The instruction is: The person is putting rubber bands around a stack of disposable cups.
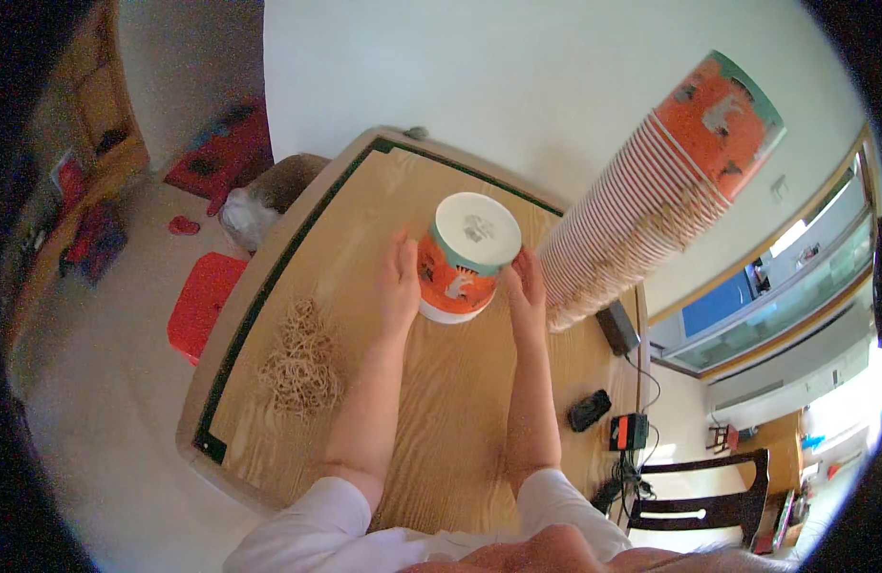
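An orange and green paper tub (458,279) stands upside down on the table, its white base facing up and a white rim at the bottom. My left hand (399,282) rests against its left side with the fingers fairly straight. On the right side my right hand (525,291) presses in with bent fingers, so the tub sits between both hands. Just beyond my right hand rises a tall stack of nested tubs (632,205), the topmost one orange and green. Tan stringy material clings to the side of that stack.
A heap of tan, string-like loops (304,361) lies left on the wooden table (441,411). A dark phone-sized object (589,411), a black box (629,432) and cables sit at the right edge. A dark chair (703,506) stands at right, a red stool (202,306) at left.
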The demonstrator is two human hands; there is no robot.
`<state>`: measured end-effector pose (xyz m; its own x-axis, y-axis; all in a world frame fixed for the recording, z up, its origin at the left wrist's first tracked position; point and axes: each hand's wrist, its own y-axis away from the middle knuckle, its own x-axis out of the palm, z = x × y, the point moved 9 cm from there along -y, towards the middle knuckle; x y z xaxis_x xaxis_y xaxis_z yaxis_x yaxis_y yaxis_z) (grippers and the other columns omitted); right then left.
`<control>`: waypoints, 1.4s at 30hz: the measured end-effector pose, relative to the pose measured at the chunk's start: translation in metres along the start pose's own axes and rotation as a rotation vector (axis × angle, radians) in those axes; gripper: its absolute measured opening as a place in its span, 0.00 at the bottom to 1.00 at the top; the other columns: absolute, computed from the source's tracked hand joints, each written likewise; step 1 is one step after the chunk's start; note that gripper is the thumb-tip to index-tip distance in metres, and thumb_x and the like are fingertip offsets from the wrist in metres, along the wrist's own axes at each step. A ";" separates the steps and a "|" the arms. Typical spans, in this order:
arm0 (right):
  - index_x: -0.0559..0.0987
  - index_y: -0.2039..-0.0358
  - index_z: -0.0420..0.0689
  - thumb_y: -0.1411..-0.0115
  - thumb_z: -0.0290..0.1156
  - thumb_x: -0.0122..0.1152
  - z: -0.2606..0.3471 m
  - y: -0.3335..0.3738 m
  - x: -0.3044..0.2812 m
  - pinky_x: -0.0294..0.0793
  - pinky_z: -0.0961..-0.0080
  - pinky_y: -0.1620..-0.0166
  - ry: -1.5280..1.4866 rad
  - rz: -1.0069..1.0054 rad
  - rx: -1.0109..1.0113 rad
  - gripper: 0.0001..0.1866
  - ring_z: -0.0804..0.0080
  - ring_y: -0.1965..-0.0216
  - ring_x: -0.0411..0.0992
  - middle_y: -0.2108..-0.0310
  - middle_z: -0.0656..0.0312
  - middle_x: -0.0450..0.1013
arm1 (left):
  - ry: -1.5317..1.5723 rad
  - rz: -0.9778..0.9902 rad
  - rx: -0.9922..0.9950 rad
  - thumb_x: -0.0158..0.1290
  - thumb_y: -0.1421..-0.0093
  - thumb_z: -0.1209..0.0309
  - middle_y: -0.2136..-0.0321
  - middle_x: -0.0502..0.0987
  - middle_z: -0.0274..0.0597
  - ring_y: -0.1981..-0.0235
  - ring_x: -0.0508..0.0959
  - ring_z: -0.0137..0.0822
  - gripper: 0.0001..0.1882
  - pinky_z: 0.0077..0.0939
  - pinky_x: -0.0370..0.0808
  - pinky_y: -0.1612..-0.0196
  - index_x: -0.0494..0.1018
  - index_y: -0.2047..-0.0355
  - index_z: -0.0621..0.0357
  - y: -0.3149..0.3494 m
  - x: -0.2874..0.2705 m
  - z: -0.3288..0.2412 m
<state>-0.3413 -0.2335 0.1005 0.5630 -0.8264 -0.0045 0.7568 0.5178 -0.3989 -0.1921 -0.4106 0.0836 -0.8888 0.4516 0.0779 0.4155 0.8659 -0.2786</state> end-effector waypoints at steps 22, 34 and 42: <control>0.52 0.38 0.39 0.47 0.21 0.58 0.058 -0.011 0.014 0.54 0.65 0.39 0.158 0.013 -0.205 0.38 0.62 0.39 0.54 0.39 0.53 0.54 | 0.019 0.224 0.085 0.38 0.35 0.62 0.42 0.58 0.57 0.41 0.60 0.47 0.27 0.34 0.56 0.40 0.53 0.41 0.68 -0.005 0.028 -0.054; 0.36 0.36 0.40 0.70 0.55 0.75 0.164 0.050 0.013 0.44 0.59 0.36 0.115 -0.190 -0.413 0.72 0.58 0.35 0.43 0.35 0.50 0.39 | 0.304 0.219 0.184 0.42 0.39 0.64 0.45 0.61 0.51 0.44 0.61 0.48 0.29 0.39 0.55 0.42 0.52 0.40 0.65 0.029 -0.015 -0.156; 0.75 0.52 0.60 0.65 0.30 0.66 0.230 0.106 0.059 0.52 0.55 0.40 0.655 0.357 -0.610 0.32 0.43 0.38 0.51 0.40 0.49 0.56 | -0.137 0.255 0.043 0.34 0.34 0.59 0.56 0.71 0.53 0.55 0.72 0.42 0.24 0.31 0.67 0.52 0.64 0.49 0.66 0.047 -0.062 -0.156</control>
<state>-0.1517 -0.1760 0.2685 0.2901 -0.6973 -0.6554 0.1700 0.7115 -0.6818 -0.0873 -0.3638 0.2151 -0.7756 0.6179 -0.1290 0.6231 0.7168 -0.3129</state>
